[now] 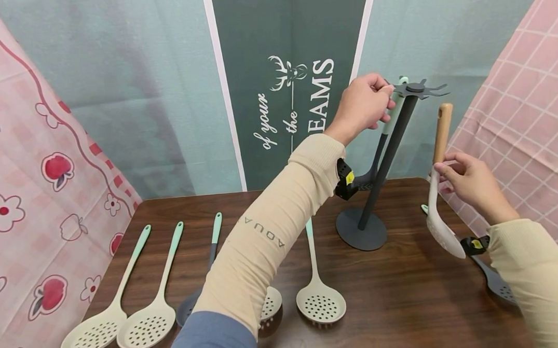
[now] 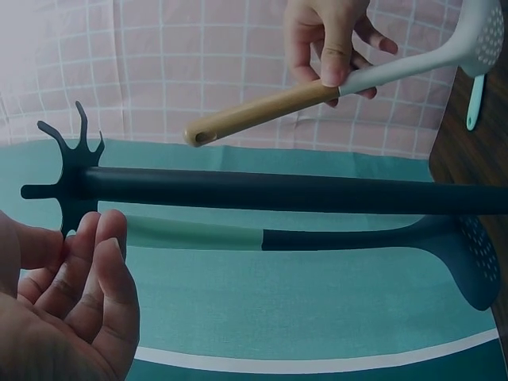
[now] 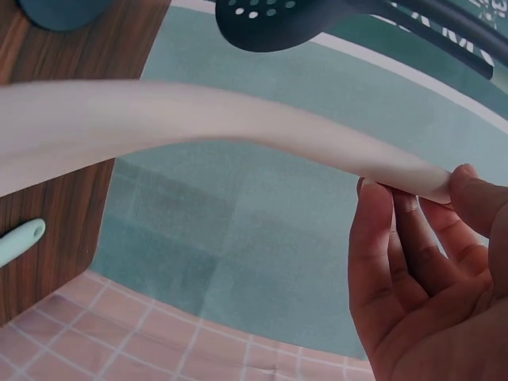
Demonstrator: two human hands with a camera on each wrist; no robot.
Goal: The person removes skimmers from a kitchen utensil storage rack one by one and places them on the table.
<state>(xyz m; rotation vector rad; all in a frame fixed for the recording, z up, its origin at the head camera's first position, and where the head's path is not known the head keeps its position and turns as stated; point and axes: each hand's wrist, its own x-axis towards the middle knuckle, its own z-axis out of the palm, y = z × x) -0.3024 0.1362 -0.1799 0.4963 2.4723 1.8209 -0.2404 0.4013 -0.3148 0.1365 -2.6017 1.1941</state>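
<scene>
In the head view my left hand (image 1: 364, 105) pinches a hook at the top of a dark grey utensil stand (image 1: 388, 161), whose round base is on the table. A dark skimmer with a mint-green handle (image 2: 194, 233) hangs upright from the stand, beside its pole. My right hand (image 1: 477, 183) grips a white skimmer with a wooden handle (image 1: 442, 130), thumb and fingers near where wood meets white. This skimmer is held upright to the right of the stand, wooden end up and perforated head (image 2: 482, 40) down.
White perforated skimmers (image 1: 147, 327) with mint-green handles lie along the table (image 1: 406, 293), and my left arm partly covers some utensils. A dark skimmer (image 1: 496, 284) lies at the right, partly behind my right arm. Curtains enclose the table's back and sides.
</scene>
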